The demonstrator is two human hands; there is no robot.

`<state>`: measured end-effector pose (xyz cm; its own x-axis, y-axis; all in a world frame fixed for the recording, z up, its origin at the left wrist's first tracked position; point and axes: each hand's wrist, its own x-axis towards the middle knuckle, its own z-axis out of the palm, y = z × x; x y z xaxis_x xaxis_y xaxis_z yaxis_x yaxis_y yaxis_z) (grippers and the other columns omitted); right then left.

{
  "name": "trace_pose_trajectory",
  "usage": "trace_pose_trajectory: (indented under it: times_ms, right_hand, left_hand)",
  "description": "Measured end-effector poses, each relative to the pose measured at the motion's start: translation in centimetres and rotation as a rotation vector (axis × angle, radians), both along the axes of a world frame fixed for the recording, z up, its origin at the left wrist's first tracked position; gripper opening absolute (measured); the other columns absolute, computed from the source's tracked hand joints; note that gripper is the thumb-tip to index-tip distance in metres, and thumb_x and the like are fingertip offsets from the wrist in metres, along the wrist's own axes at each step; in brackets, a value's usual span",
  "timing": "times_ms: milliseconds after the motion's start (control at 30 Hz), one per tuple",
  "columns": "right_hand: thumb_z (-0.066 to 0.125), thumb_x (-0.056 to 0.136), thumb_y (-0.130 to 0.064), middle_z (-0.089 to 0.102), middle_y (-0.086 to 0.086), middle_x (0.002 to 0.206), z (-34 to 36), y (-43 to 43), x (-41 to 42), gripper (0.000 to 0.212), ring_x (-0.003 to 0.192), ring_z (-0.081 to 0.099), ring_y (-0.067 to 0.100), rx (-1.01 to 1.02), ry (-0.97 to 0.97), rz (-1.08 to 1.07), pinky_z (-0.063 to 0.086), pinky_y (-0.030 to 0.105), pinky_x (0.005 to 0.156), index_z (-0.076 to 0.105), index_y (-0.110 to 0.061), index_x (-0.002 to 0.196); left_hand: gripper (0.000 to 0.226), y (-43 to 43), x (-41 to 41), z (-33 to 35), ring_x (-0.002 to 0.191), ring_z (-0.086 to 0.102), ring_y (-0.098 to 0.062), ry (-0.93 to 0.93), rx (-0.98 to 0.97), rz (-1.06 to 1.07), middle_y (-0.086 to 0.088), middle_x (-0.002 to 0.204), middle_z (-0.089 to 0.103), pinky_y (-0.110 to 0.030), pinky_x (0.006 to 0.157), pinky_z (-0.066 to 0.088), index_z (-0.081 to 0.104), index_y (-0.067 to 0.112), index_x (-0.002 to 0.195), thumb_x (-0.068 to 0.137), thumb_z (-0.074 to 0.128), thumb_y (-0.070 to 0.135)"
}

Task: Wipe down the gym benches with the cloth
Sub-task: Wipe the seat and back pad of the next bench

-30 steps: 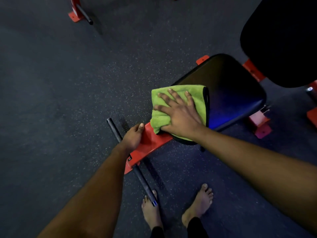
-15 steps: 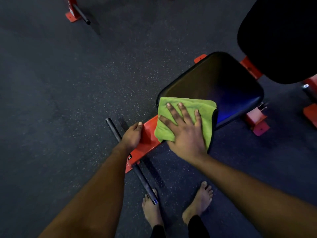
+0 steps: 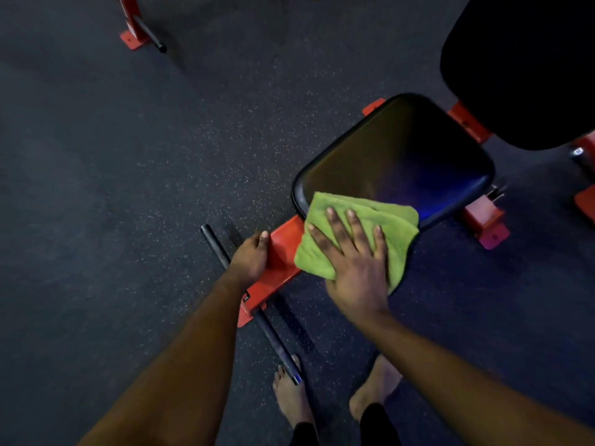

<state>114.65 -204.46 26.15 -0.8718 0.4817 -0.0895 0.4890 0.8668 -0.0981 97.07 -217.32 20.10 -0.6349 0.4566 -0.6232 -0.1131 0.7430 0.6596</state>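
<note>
Sliding down-frame, the right hand (image 3: 354, 268) and cloth (image 3: 399, 226) have reached the pad's (image 3: 402, 149) near-left corner, at frame centre. The green cloth is folded and rumpled, lying flat under straight, spread fingers (image 3: 335, 226), and its lower edge drapes over the glossy black rim. The left hand (image 3: 249, 259) curls its fingers round the red frame (image 3: 283, 249) just left of it.

Gym, speckled rubber floor (image 3: 161, 175), padded bench (image 3: 396, 156), red steel frames (image 3: 130, 30)

Right hand (image 3: 354, 268) presses green cloth (image 3: 380, 220) flat on black bench pad (image 3: 402, 149).
</note>
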Motion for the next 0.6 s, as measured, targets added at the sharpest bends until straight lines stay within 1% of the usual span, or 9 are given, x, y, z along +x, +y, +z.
trace_pose_trajectory:
  times_ms: [33, 133, 233, 300, 367, 433, 467, 533, 600]
  right_hand:
    - [0.066, 0.078, -0.037, -0.002, -0.009, 0.166, -0.1, -0.1, 0.0, 0.092, 0.153, 0.002, 0.024, -0.011, 0.004, -0.031, 0.007, 0.057, 0.119, 0.017, -0.045, 0.155]
    - [0.051, 0.085, -0.059, 0.002, -0.008, 0.167, 0.7, 0.8, -4.1, 0.076, 0.153, 0.002, 0.024, -0.074, 0.041, -0.160, 0.007, 0.058, 0.118, 0.023, -0.042, 0.154]
    - [0.044, 0.089, -0.064, 0.005, -0.004, 0.167, 1.0, 3.9, -8.9, 0.072, 0.153, -0.001, 0.026, -0.134, 0.043, -0.203, 0.006, 0.061, 0.118, 0.026, -0.038, 0.154]
    - [0.040, 0.091, -0.065, 0.007, -0.003, 0.167, 0.9, 6.9, -10.2, 0.069, 0.153, 0.002, 0.026, -0.139, 0.034, -0.173, 0.007, 0.061, 0.117, 0.027, -0.037, 0.153]
    - [0.036, 0.093, -0.065, 0.007, -0.005, 0.167, 0.9, 11.0, -10.0, 0.068, 0.153, 0.003, 0.024, -0.126, 0.022, -0.192, 0.008, 0.061, 0.117, 0.025, -0.037, 0.154]
    - [0.033, 0.094, -0.066, 0.006, -0.006, 0.166, 1.0, 14.8, -8.5, 0.068, 0.153, 0.003, 0.023, -0.124, 0.021, -0.302, 0.008, 0.061, 0.116, 0.022, -0.037, 0.155]
    - [0.032, 0.094, -0.066, 0.006, -0.006, 0.166, 1.0, 16.0, -7.5, 0.068, 0.153, 0.003, 0.022, -0.127, 0.025, -0.367, 0.008, 0.062, 0.116, 0.021, -0.038, 0.155]
    - [0.030, 0.094, -0.067, 0.008, -0.006, 0.166, 0.8, 16.6, -5.2, 0.068, 0.153, 0.005, 0.022, -0.100, 0.056, -0.462, 0.009, 0.062, 0.115, 0.022, -0.038, 0.155]
    - [0.031, 0.093, -0.066, 0.012, -0.005, 0.166, 0.6, 15.1, -3.6, 0.067, 0.152, 0.010, 0.023, -0.049, 0.091, -0.528, 0.012, 0.063, 0.114, 0.026, -0.037, 0.153]
  left_hand:
    - [0.056, 0.0, 0.1, 0.2, 0.125, 0.051, -0.031, 0.012, -0.009, -0.008, -0.015, 0.134, 0.056, -0.043, 0.109, 0.039, 0.053, 0.006, 0.135, 0.104, 0.030, 0.046]
    - [0.054, 0.3, 0.5, 0.3, 0.129, 0.049, -0.027, 0.070, 0.010, -0.008, -0.011, 0.139, 0.055, -0.040, 0.110, 0.037, 0.050, 0.009, 0.140, 0.104, 0.032, 0.045]
    - [0.050, 1.6, 1.2, 1.4, 0.122, 0.054, -0.021, 0.103, 0.181, 0.075, -0.005, 0.130, 0.060, -0.034, 0.103, 0.042, 0.056, 0.012, 0.133, 0.104, 0.033, 0.046]
    - [0.054, 2.9, 1.3, 2.3, 0.121, 0.054, -0.016, 0.097, 0.281, 0.085, 0.000, 0.129, 0.060, -0.033, 0.103, 0.042, 0.058, 0.016, 0.129, 0.099, 0.034, 0.054]
    - [0.060, 4.3, 1.3, 3.0, 0.122, 0.055, -0.017, 0.082, 0.338, 0.085, 0.001, 0.128, 0.062, -0.037, 0.107, 0.041, 0.059, 0.019, 0.125, 0.092, 0.036, 0.063]
    - [0.070, 5.3, 1.4, 3.4, 0.126, 0.054, -0.022, 0.057, 0.333, 0.088, -0.004, 0.130, 0.062, -0.046, 0.109, 0.040, 0.057, 0.017, 0.127, 0.087, 0.036, 0.071]
    - [0.074, 5.7, 1.5, 3.9, 0.128, 0.052, -0.022, 0.047, 0.314, 0.090, -0.005, 0.133, 0.060, -0.047, 0.110, 0.038, 0.054, 0.016, 0.131, 0.086, 0.035, 0.072]
    - [0.077, 6.1, 1.7, 4.6, 0.134, 0.046, -0.020, 0.040, 0.275, 0.064, -0.005, 0.141, 0.053, -0.047, 0.113, 0.035, 0.047, 0.016, 0.138, 0.087, 0.033, 0.070]
    - [0.076, 6.4, 2.0, 5.5, 0.140, 0.037, -0.017, 0.043, 0.249, 0.063, -0.003, 0.151, 0.043, -0.043, 0.118, 0.029, 0.038, 0.015, 0.147, 0.091, 0.033, 0.065]
